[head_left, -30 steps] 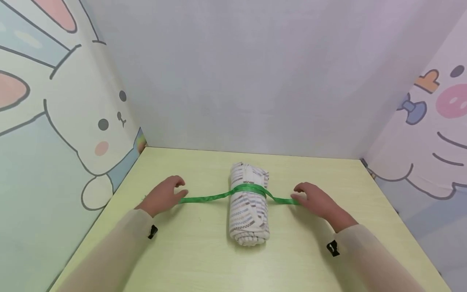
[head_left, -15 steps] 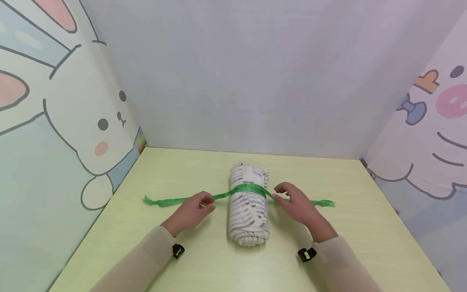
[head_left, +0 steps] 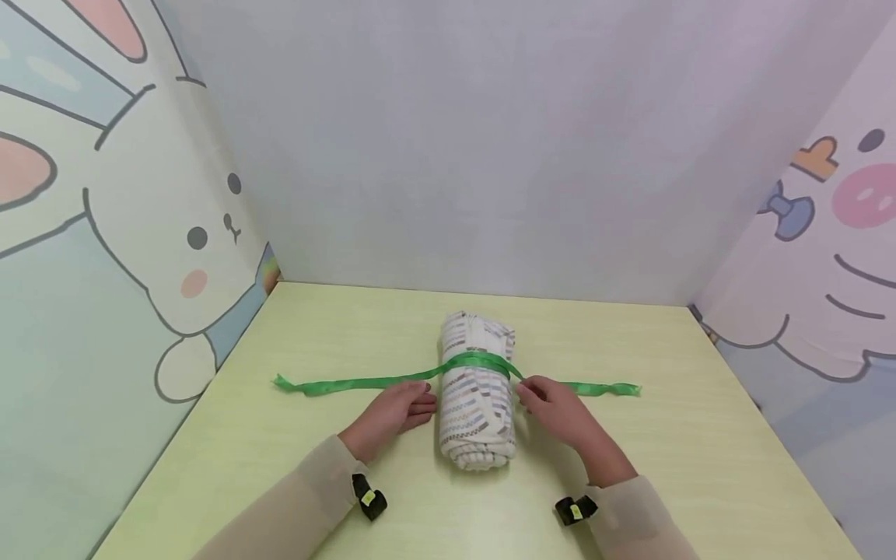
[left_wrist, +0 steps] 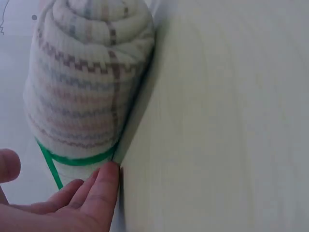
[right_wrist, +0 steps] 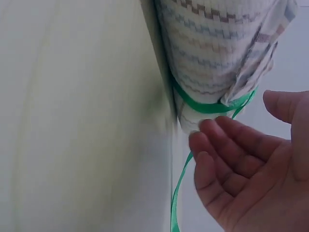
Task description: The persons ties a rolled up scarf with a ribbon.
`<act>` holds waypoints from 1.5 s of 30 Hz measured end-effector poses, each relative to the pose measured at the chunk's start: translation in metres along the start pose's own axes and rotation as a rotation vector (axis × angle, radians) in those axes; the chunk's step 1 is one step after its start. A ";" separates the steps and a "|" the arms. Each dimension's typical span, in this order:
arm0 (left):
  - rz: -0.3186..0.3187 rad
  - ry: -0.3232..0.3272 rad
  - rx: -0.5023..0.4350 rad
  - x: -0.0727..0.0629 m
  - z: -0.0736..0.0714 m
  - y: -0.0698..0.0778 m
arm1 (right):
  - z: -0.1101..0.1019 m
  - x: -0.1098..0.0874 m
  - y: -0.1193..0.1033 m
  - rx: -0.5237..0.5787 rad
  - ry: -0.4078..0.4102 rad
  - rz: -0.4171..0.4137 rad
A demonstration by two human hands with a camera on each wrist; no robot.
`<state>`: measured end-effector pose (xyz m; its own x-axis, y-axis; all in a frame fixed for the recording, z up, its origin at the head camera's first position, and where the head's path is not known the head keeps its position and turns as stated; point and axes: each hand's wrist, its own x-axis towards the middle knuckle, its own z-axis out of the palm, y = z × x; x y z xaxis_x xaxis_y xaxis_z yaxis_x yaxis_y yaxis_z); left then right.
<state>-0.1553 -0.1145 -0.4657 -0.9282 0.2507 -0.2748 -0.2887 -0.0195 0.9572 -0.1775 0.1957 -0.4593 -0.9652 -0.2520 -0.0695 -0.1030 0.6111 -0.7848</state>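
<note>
So, desk first: the striped cloth roll lies between its left and right edges, one end toward the far edge, probably lengthwise so both sides are reachable. Left hand: fingers extended, thumb apart, nothing gripped, fingertips just beside the roll's left side. Right hand: fingers loosely bent, thumb clear, empty, just beside the roll's right side. Green ribbon crosses the roll's top, tails toward left and right desk edges, likely one per hand.

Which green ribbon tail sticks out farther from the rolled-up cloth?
The left tail, on the person's left side: in the head view, it reaches visibly farther out than the right tail.
</note>
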 end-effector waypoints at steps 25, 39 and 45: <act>0.056 0.243 -0.712 0.029 0.046 -0.015 | 0.032 0.022 0.006 1.616 0.101 0.322; 0.208 0.519 -0.771 0.053 0.056 -0.007 | 0.036 0.035 -0.006 1.546 0.401 0.352; 0.259 0.505 -0.803 0.055 0.054 -0.003 | 0.034 0.040 -0.009 1.609 0.434 0.374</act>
<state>-0.1923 -0.0483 -0.4789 -0.9224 -0.2941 -0.2505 0.0379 -0.7141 0.6990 -0.2073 0.1551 -0.4760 -0.8964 0.0917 -0.4336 0.1927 -0.8004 -0.5677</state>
